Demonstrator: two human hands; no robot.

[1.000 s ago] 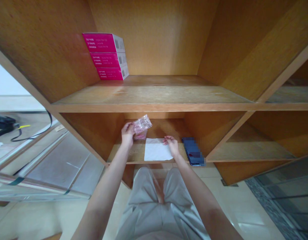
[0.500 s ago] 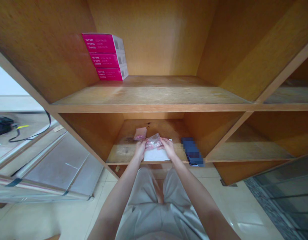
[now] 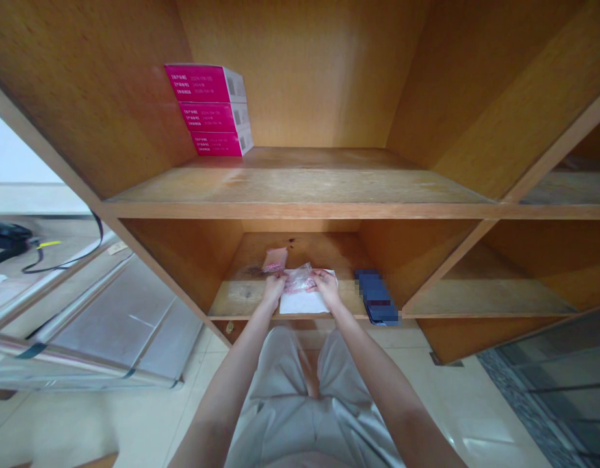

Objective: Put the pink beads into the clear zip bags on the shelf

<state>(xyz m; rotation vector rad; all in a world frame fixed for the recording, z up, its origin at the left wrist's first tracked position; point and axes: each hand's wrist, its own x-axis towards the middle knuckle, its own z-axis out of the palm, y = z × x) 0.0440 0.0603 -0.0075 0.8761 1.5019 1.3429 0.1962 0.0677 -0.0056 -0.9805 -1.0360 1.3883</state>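
My left hand (image 3: 273, 288) and my right hand (image 3: 325, 286) both pinch a small clear plastic bag (image 3: 298, 279) with pink contents, one hand at each end. The bag hovers over a white sheet of paper (image 3: 303, 301) that lies on the lower wooden shelf (image 3: 241, 299). A second small pink packet (image 3: 275, 259) rests on the same shelf just behind my left hand.
A dark blue flat stack (image 3: 376, 296) lies to the right of the paper. Three magenta boxes (image 3: 212, 110) are piled at the back left of the upper shelf (image 3: 300, 195). Black cables (image 3: 17, 244) lie on the floor at far left.
My left hand brought the clear bag down from the shelf's left side to over the paper, and my right hand took hold of its other end. The pink packet behind it came into sight.
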